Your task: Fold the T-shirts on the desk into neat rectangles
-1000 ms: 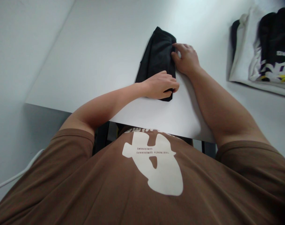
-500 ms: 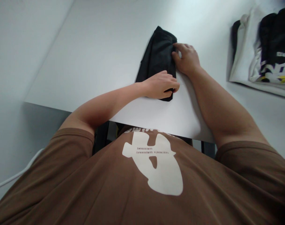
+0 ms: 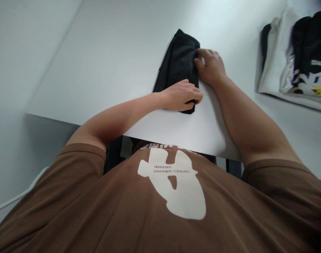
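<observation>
Black folded garment on surface before you; long axis points away, leaning right. Your left hand crosses near end, right hand touches right edge; can't tell if fingers grip.

Cool diffuse light; soft shadows on tabletop; right corners dark.

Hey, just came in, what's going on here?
A person in a brown T-shirt has both hands on a folded black cloth lying on a white table. The left hand lies across its near end, fingers curled at the edge; the right hand touches its right edge farther up. Folded black and white clothes lie off to the right.
</observation>
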`<state>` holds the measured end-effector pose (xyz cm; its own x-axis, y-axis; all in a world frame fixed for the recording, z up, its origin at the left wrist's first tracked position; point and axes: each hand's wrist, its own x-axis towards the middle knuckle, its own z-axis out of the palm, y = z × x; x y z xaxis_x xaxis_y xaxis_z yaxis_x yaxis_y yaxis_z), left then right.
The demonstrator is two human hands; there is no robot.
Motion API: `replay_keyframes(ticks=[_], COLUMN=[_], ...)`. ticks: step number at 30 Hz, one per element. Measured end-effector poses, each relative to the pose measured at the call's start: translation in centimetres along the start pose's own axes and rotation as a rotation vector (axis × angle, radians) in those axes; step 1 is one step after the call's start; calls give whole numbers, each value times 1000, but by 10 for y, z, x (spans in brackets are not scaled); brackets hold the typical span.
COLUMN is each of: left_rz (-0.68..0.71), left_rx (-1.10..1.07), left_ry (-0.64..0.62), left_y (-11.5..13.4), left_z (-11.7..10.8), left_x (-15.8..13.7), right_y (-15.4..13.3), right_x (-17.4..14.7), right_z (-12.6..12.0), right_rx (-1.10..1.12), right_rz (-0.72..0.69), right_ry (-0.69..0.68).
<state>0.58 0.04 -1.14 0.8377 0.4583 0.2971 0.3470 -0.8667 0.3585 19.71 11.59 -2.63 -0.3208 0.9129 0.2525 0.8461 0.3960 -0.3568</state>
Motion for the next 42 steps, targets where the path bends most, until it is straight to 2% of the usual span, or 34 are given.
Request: replay_keyframes(ticks=[42], left_rz=[18], left_rx=[18], left_ry=[22], left_y=[-3], left_z=[4], left_x=[1], right_y=[4], right_x=[2], right_z=[3], right_rx=[-16], right_rz=[-23], right_ry=[17])
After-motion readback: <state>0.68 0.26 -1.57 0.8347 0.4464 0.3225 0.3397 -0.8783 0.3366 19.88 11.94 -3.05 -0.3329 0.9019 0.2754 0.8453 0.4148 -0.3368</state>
